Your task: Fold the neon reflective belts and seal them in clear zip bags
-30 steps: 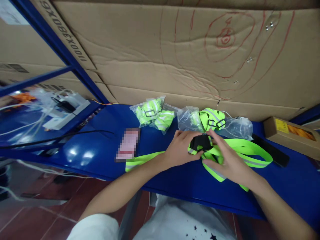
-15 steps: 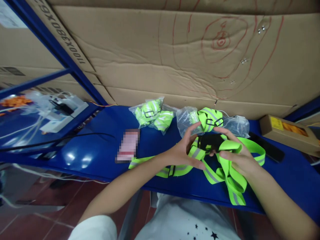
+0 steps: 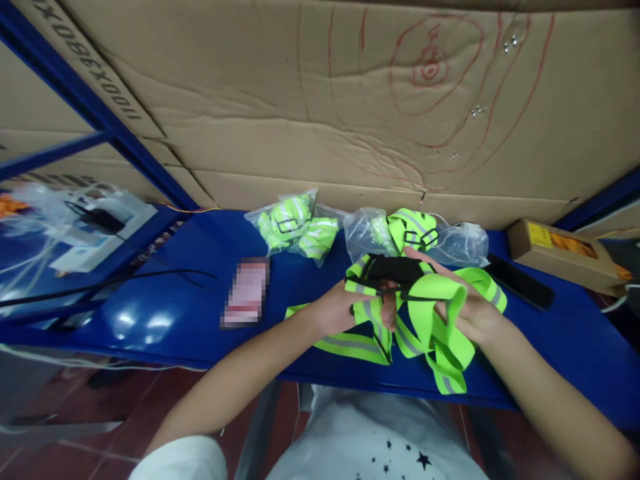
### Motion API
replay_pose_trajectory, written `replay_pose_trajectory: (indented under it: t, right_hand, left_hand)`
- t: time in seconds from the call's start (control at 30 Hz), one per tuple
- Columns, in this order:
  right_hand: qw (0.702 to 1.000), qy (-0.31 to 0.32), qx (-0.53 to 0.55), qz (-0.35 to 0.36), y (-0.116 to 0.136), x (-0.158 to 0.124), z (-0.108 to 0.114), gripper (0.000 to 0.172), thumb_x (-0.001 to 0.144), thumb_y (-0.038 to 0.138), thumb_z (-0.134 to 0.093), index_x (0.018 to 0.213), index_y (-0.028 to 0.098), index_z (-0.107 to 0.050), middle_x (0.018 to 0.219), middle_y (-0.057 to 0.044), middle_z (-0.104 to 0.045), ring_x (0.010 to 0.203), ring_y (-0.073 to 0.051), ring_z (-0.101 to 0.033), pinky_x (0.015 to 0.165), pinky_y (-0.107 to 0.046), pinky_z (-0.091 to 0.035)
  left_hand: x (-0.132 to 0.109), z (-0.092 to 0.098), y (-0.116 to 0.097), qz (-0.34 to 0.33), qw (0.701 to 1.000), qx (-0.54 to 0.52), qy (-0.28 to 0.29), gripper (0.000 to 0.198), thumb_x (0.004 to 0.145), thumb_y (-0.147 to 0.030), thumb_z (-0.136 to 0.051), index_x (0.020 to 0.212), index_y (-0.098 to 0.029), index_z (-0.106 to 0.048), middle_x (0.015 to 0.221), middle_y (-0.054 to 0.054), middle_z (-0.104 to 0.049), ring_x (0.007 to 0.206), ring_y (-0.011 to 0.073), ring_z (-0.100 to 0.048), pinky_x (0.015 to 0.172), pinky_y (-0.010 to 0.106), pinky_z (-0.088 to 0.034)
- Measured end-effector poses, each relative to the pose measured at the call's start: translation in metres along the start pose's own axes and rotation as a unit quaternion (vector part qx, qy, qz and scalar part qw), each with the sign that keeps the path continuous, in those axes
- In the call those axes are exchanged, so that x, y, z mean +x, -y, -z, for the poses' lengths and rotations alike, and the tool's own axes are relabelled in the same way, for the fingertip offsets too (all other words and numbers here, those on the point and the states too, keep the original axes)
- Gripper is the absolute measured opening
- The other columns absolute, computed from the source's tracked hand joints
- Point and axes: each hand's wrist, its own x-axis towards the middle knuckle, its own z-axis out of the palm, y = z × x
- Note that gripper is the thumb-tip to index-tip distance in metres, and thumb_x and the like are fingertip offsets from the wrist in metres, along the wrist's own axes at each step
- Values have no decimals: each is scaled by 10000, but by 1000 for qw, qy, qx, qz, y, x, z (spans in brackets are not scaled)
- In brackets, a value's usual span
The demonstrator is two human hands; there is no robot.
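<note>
While our left hand [image 3: 330, 310] and right hand [image 3: 475, 317] are pinching the limp, light harness [image 3: 430, 293] drooping below our curled fingers, we are judging its black patch [image 3: 393, 268] at our fingertips the firmest hold.

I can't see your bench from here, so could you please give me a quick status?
Left hand and right hand both gripping the neon reflective strap vest over blue table. Bagged vests behind, apart.

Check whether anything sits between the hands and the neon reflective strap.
Nothing visible does. The left hand and the right hand both grip the neon reflective strap directly. The bagged straps lie farther back on the blue table, not in between.
</note>
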Motion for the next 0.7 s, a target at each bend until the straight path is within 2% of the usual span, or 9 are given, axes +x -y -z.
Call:
replay_pose_trajectory:
  t: [0.07,0.17,0.23,0.3,0.37,0.43,0.5,0.57,0.7]
  right_hand:
    - [996,22,66,-46,-11,4,-6,896,626,699,-885,1367,256,-644,1053,-99,-772,842,-257,-750,762,-366,-611]
    - [990,43,111,-80,-22,8,-12,651,721,718,-813,1116,208,-728,904,-94,-767,797,-250,-732,754,-381,-605]
    - [989,40,113,-86,-22,8,-11,626,786,758,-730,1046,190,-731,855,-97,-756,776,-248,-722,760,-398,-601]
    - [988,31,125,-89,-18,8,-7,591,771,729,-765,1003,187,-729,846,-89,-749,763,-240,-710,748,-390,-595]
    - [987,30,135,-87,-14,7,-2,501,745,642,-838,925,188,-725,810,-67,-731,748,-226,-697,745,-369,-589]
    - [988,15,124,-88,-12,7,0,415,747,555,-871,854,188,-710,757,-43,-708,727,-210,-687,766,-360,-588]
    - [991,-26,93,-92,-13,8,-1,376,788,526,-852,879,190,-710,776,-36,-720,753,-207,-699,812,-367,-589]
    - [993,-59,59,-88,-15,9,-4,409,831,563,-809,985,195,-719,881,-53,-757,850,-225,-724,864,-385,-585]
    - [996,-35,39,-71,-18,10,-5,586,851,725,-703,1126,208,-723,976,-83,-773,981,-270,-731,900,-411,-577]
  left_hand:
    - [-3,-3,-9,-2,1000,-25,14,509,724,-627,-797,622,-205,-532,504,-27,-398,490,140,-445,552,322,-432]
    - [-4,-9,-15,-22,998,-57,4,414,798,-595,-746,753,-215,-587,497,-71,-272,465,114,-330,525,279,-358]
    - [-3,-9,-14,-44,998,-52,-9,431,849,-629,-706,838,-204,-629,525,-58,-376,486,115,-386,551,281,-379]
    - [0,-8,-12,-59,998,-11,-19,505,851,-678,-703,859,-175,-659,641,-8,-556,552,120,-500,599,293,-426]
    - [3,-6,-8,-57,997,41,-22,538,791,-670,-784,837,-144,-681,755,38,-648,631,134,-574,640,296,-459]
    - [5,-6,-5,-50,996,77,-21,516,714,-595,-885,820,-127,-694,768,46,-663,676,143,-600,661,287,-476]
    - [6,-7,-1,-52,994,94,-33,477,692,-519,-925,845,-126,-703,746,33,-659,689,141,-607,672,278,-489]
    - [8,-8,3,-61,992,97,-53,464,735,-520,-895,914,-132,-713,780,41,-679,699,147,-624,677,285,-501]
    - [11,-7,7,-61,993,60,-82,531,771,-580,-839,1036,-131,-734,823,81,-726,702,183,-662,680,312,-508]
